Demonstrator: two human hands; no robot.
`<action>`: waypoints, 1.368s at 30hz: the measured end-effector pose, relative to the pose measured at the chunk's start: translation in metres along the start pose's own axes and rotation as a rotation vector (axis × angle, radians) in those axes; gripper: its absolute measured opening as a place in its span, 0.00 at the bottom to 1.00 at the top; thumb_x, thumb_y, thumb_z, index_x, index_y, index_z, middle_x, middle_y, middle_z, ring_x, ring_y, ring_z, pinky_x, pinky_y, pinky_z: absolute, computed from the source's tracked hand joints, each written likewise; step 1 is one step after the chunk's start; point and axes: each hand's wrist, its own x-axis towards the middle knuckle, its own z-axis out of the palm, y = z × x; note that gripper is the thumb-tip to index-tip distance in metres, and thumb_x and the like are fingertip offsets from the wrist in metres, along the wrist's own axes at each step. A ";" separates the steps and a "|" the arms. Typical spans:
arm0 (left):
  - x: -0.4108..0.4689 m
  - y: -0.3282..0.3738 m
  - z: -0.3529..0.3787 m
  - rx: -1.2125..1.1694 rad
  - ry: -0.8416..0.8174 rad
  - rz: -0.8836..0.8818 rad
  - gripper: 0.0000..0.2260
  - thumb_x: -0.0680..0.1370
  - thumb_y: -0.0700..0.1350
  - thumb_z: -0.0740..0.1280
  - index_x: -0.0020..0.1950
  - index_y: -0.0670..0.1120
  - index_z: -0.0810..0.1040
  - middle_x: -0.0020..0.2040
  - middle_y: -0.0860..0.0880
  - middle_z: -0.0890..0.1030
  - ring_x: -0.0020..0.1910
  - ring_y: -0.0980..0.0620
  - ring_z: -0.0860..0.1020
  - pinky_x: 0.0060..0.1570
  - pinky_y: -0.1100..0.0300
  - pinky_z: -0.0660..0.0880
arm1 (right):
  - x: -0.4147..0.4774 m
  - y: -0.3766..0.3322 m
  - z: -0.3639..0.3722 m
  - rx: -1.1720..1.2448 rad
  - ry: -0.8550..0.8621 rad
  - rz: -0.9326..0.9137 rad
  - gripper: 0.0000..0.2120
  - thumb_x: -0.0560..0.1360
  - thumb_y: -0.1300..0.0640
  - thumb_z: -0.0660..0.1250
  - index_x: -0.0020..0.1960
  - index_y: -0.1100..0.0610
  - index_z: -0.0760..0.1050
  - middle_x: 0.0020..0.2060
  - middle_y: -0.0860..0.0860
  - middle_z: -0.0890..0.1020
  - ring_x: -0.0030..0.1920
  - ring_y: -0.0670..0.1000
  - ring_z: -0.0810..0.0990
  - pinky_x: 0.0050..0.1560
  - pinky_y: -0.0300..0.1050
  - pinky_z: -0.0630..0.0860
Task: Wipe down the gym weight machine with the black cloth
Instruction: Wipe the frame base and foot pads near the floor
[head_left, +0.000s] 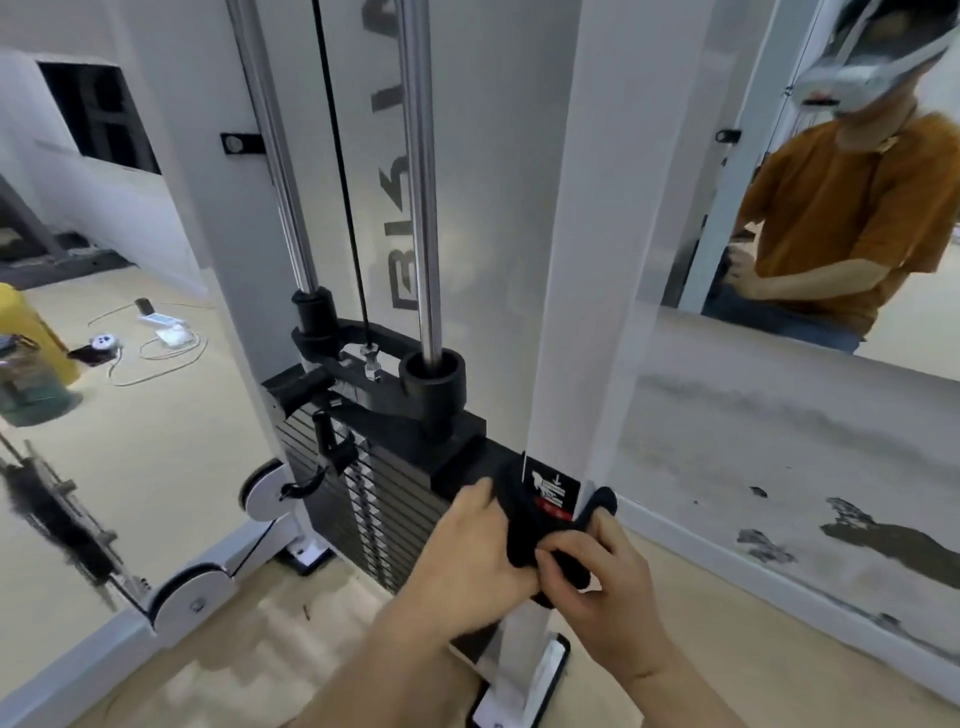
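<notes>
**A:** What was the biggest thing in front of you?

**B:** The weight machine, tall and white. Its white post stood right by your hands, with the black weight stack just left of it.

**A:** And where was the black cloth?

**B:** Bunched up between your hands, low down against the post, near the warning sticker.

**A:** How was each grip?

**B:** Your left hand had its fingers curled round the cloth. Your right hand pinched it too.

**A:** How much was done?

**B:** You could not tell what was clean. I think you were only getting the cloth ready, so most wiping was left.
</notes>
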 end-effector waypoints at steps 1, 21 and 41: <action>-0.002 0.000 -0.015 -0.121 -0.037 -0.051 0.08 0.71 0.50 0.68 0.47 0.59 0.72 0.56 0.57 0.71 0.58 0.58 0.68 0.59 0.64 0.68 | 0.000 -0.001 -0.001 -0.003 -0.017 0.006 0.03 0.72 0.54 0.68 0.45 0.47 0.77 0.35 0.46 0.68 0.33 0.43 0.69 0.29 0.37 0.69; -0.070 -0.030 0.107 -0.229 0.228 -0.235 0.15 0.79 0.49 0.58 0.66 0.53 0.71 0.59 0.57 0.75 0.58 0.59 0.73 0.58 0.64 0.71 | -0.055 -0.003 0.014 -0.329 0.093 0.000 0.15 0.70 0.67 0.72 0.56 0.59 0.80 0.46 0.50 0.70 0.41 0.49 0.71 0.42 0.37 0.72; -0.090 -0.105 0.230 -0.211 0.087 -0.477 0.18 0.79 0.56 0.61 0.64 0.48 0.73 0.42 0.52 0.83 0.37 0.55 0.81 0.32 0.65 0.72 | -0.155 0.031 0.126 -0.105 0.137 0.958 0.25 0.79 0.65 0.59 0.73 0.54 0.57 0.53 0.43 0.75 0.47 0.40 0.78 0.44 0.35 0.71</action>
